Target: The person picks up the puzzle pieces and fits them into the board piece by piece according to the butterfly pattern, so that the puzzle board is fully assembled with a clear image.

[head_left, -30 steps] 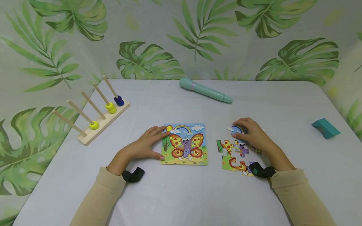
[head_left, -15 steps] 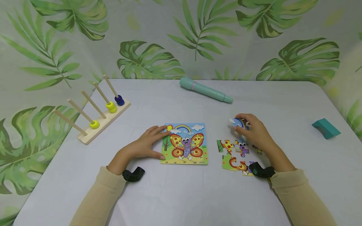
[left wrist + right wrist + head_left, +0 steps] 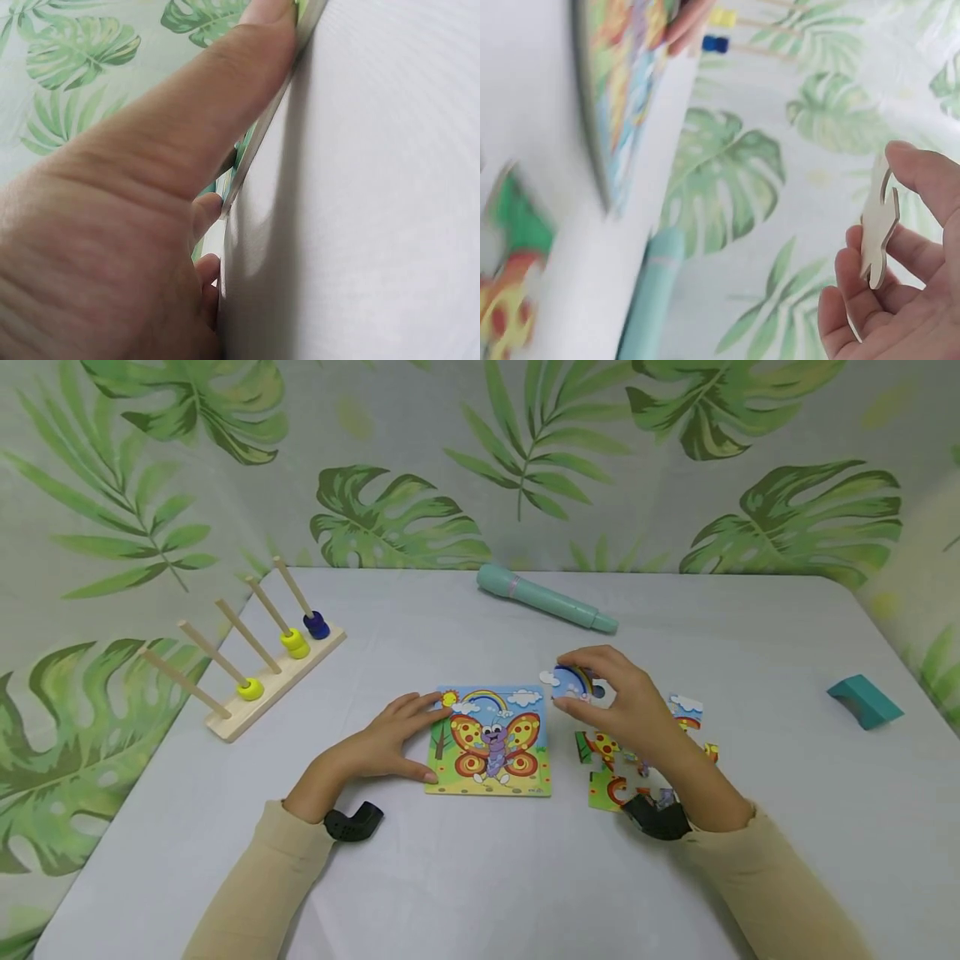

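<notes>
A puzzle board (image 3: 517,781) with a printed butterfly, sun and rainbow lies flat in the middle of the table. My left hand (image 3: 378,745) rests on its left edge, thumb and fingers spread. Just off the board's upper right corner, my right hand (image 3: 630,702) pinches a puzzle piece (image 3: 572,683) with blue sky and part of a rainbow. In the right wrist view this puzzle piece (image 3: 877,225) shows its bare wooden back between thumb and fingers, held above the table. Several loose puzzle pieces (image 3: 606,789) lie right of the board, some hidden under my right hand and wrist.
A wooden peg stand (image 3: 277,692) with yellow and blue beads stands at the left. A mint-green tube-shaped object (image 3: 551,601) lies toward the back of the table. A teal arch block (image 3: 866,700) sits near the right edge. Leaf-patterned cloth hangs behind.
My right hand has lifted the rainbow piece from among the loose pieces and carried it left toward the board, uncovering pieces at the right. My left hand has stayed still.
</notes>
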Demonstrator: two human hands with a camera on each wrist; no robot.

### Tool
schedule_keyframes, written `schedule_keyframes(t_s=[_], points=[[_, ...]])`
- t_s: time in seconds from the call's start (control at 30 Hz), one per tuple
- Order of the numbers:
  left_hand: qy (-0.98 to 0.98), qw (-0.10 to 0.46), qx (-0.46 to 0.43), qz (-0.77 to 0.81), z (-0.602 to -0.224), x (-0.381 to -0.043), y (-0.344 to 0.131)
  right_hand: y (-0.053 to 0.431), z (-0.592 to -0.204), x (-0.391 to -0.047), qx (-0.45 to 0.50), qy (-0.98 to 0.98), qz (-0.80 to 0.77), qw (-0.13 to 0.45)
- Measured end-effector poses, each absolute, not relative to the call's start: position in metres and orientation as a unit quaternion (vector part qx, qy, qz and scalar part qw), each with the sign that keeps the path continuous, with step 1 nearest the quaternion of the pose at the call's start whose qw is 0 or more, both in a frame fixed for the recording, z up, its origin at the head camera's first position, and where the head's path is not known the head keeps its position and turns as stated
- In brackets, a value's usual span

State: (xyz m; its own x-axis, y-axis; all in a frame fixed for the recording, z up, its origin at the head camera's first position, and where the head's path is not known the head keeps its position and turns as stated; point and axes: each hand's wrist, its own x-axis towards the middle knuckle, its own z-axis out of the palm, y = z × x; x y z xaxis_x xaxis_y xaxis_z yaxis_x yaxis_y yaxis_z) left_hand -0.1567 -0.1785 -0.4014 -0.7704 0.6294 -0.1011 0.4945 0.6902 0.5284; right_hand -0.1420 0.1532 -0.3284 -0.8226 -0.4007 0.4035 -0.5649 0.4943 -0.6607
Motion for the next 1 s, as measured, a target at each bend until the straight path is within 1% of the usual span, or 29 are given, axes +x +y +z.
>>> schedule_keyframes(t_s=[0.2, 0.33, 0.43, 0.6, 0.7, 0.83, 1.0], points=[[0.908, 0.136, 0.313, 0.245, -0.4, -0.156, -0.179, 0.107, -0.322, -0.149, 0.314, -0.834, 0.447, 0.073], [0.906, 0.137, 0.315, 0.248, -0.401, -0.157, -0.179, 0.084, -0.331, -0.16, 0.312, -0.835, 0.45, 0.06], [0.906, 0.137, 0.317, 0.247, -0.402, -0.157, -0.178, 0.074, -0.343, -0.168, 0.295, -0.844, 0.447, 0.039], [0.905, 0.134, 0.318, 0.248, -0.402, -0.157, -0.178, 0.069, -0.37, -0.18, 0.254, -0.866, 0.429, -0.014], [0.905, 0.132, 0.318, 0.25, -0.401, -0.157, -0.178, 0.069, -0.384, -0.184, 0.248, -0.879, 0.405, -0.039], [0.905, 0.128, 0.317, 0.252, -0.401, -0.156, -0.179, 0.07, -0.395, -0.186, 0.264, -0.89, 0.369, -0.043], [0.906, 0.124, 0.312, 0.256, -0.4, -0.155, -0.177, 0.07, -0.399, -0.187, 0.267, -0.895, 0.356, -0.037]])
